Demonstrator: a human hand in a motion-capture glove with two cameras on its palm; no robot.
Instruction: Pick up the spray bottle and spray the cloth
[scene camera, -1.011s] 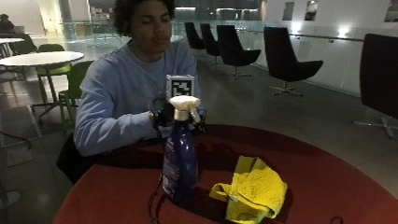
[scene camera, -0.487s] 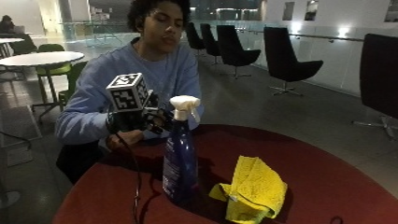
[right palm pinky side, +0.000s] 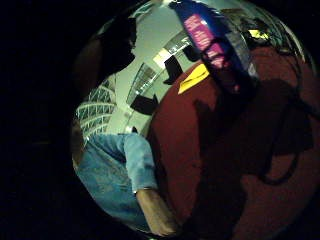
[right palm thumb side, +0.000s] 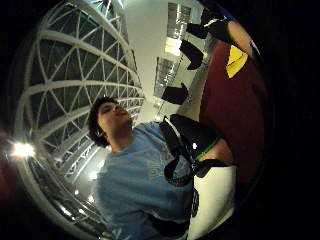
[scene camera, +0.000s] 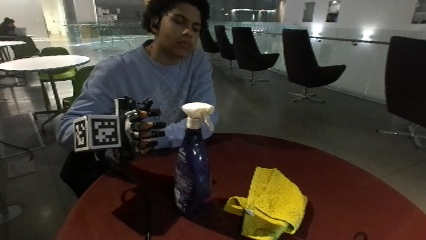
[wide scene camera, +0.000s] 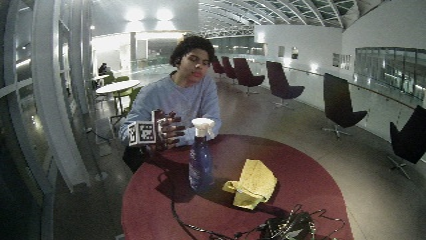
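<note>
A blue spray bottle (scene camera: 193, 172) with a white trigger head stands upright on the round red table (scene camera: 346, 185). Its pink label shows in the little finger side palm view (right palm pinky side: 212, 37). A crumpled yellow cloth (scene camera: 269, 202) lies on the table just beside the bottle, on the side away from my hand. My gloved right hand (scene camera: 143, 131) hovers above the table's edge at about the height of the bottle's neck. It is a hand's width clear of the bottle, fingers spread and loosely bent, holding nothing. The wide view shows the same hand (wide scene camera: 166, 132), bottle (wide scene camera: 200, 165) and cloth (wide scene camera: 253, 182).
A black cable runs across the table from my hand to a tangle of cables and a dark device (wide scene camera: 286, 227) at the near edge. The person's bare left forearm (right palm pinky side: 155, 210) rests by the table's rim. Chairs and another table stand well behind.
My right hand has left the bottle's trigger head and drawn back sideways and slightly down, away from the bottle. Bottle and cloth have not moved.
</note>
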